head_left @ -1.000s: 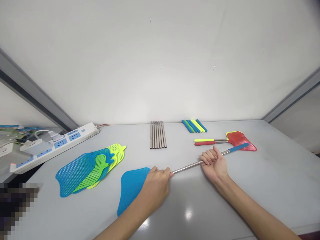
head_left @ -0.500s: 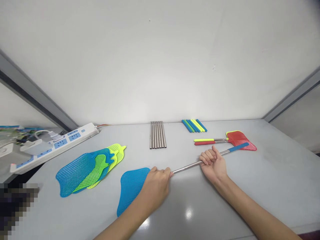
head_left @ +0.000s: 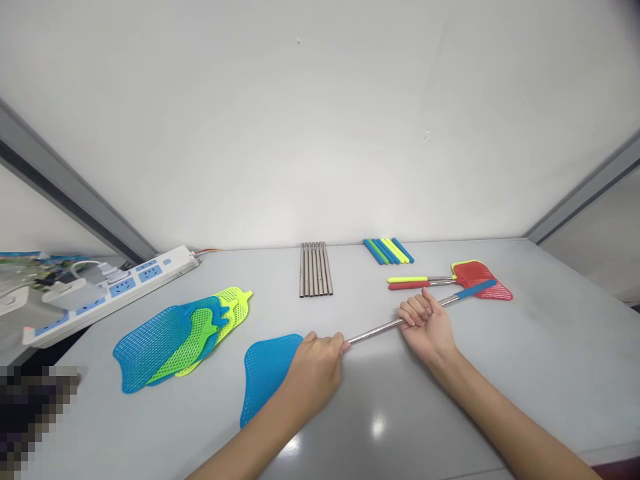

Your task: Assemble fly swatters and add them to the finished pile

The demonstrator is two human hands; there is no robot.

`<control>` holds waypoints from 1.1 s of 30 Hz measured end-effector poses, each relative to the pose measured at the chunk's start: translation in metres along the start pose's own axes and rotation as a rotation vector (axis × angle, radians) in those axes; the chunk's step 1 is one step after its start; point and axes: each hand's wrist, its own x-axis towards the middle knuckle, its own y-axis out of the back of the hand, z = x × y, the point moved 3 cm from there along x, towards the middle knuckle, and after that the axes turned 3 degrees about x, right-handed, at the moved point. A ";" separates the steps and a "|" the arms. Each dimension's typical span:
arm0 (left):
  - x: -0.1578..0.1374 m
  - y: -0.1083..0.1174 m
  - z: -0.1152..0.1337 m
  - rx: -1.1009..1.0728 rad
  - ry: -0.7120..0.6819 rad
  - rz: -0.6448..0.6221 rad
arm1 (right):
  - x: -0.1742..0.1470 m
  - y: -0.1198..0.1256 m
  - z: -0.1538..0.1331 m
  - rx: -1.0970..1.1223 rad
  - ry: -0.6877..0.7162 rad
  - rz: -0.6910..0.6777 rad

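Note:
A blue fly swatter (head_left: 270, 370) with a metal telescopic rod and a blue grip lies slantwise across my two hands. My left hand (head_left: 317, 367) is closed around it where the mesh head meets the rod, hiding that joint. Fingers of my right hand (head_left: 425, 327) wrap the rod just short of the blue grip, palm turned up. Beyond the right hand lie a red swatter (head_left: 483, 280) and a yellow one mostly beneath it. To the left, loose swatter heads (head_left: 155, 340) in blue, green and yellow overlap in a pile.
Several metal rods (head_left: 315, 270) lie side by side near the wall. Right of them sits a row of blue, green and yellow grips (head_left: 389, 251). A white power strip (head_left: 120, 290) with plugs runs along the table's left edge.
The blue swatter's head has shifted slightly right, and its grip end has risen a little. Both hands keep their hold on the swatter.

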 end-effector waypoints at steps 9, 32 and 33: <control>0.003 0.007 -0.002 -0.107 -0.021 0.024 | 0.004 -0.002 -0.009 -0.056 0.010 -0.034; 0.007 0.018 -0.014 -0.106 -0.053 0.088 | 0.008 0.001 -0.012 -0.009 0.003 -0.023; 0.007 0.018 -0.014 -0.110 -0.057 0.088 | 0.008 0.000 -0.013 -0.014 0.004 -0.023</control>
